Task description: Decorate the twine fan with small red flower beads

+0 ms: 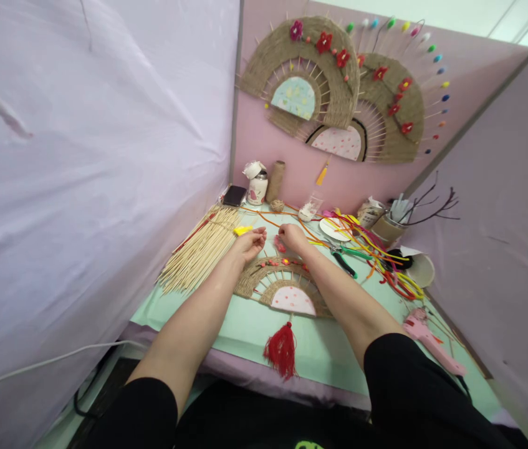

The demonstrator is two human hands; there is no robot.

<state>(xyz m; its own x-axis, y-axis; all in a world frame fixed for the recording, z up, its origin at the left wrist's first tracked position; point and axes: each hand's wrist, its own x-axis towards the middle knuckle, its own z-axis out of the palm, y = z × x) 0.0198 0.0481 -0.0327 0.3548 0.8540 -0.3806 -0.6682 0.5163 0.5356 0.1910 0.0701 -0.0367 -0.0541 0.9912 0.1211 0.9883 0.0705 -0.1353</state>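
Fingers curled, the right hand point(293, 238) meets a pink piece point(280, 246) at centre frame; the left hand point(251, 243), loosely bent, is beside a yellow piece point(242, 231). I cannot tell whether either grips. Handling small trimmings seems in hand, calling for a fine pinch. Just below lies the woven fan point(294, 300).

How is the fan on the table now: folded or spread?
The fan is spread: thin sticks radiate around its dotted half-circle.
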